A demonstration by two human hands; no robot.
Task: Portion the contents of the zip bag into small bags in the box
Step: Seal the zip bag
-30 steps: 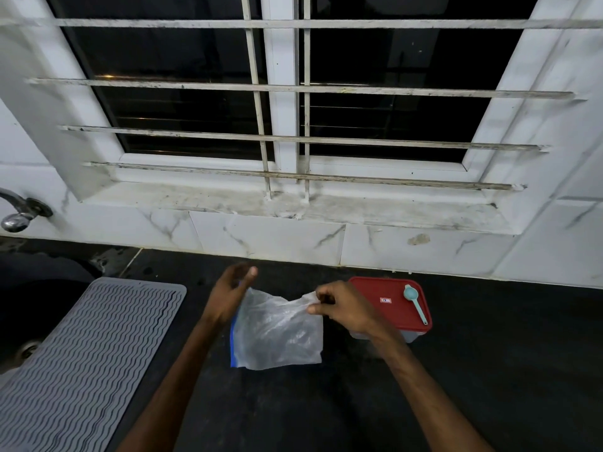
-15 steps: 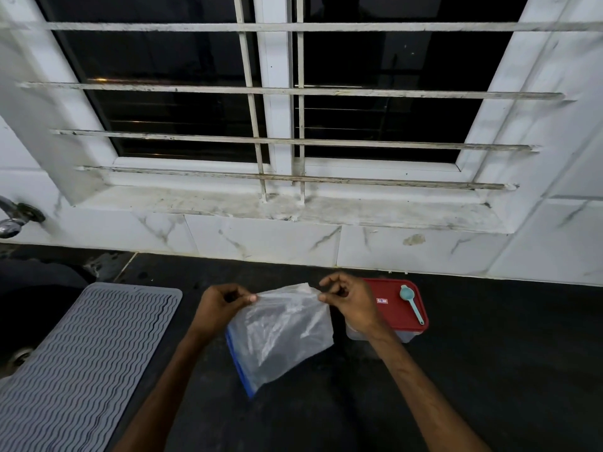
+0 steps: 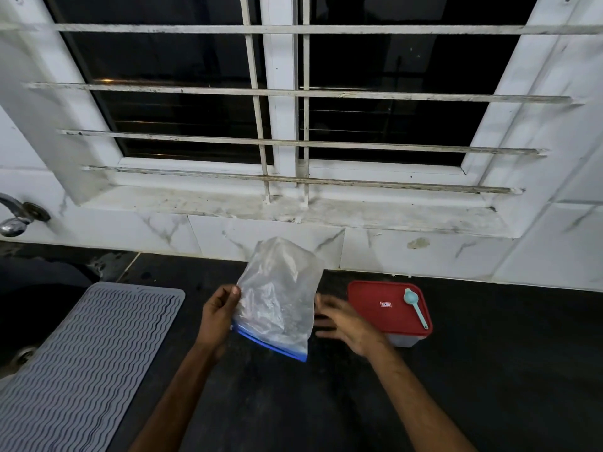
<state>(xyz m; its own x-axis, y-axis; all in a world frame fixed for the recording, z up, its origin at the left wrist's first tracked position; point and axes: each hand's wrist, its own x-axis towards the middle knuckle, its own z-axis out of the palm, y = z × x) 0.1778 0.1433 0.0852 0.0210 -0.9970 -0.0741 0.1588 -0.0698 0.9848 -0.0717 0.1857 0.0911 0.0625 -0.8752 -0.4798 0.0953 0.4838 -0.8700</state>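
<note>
Over dark counter (image 3: pixel 489 370), left hand (image 3: pixel 217 316) pinches zip bag (image 3: pixel 277 298), contents indistinct

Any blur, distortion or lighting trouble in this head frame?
Head view: the right hand is motion-blurred, the left hand pinching the zip bag is sharp; the wide-angle lens skews the window bars; the black counter is underlit, yet the red box reads clearly.

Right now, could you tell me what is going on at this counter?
A person holds a clear zip bag up over the counter. The left grip pinches the bag's side edge; the right grip, held flat, hovers beside it, too blurred to tell if it touches. The bag's blue zip edge hangs lowest. The red-lidded box stands closed at right, a spoon on its lid.
</note>
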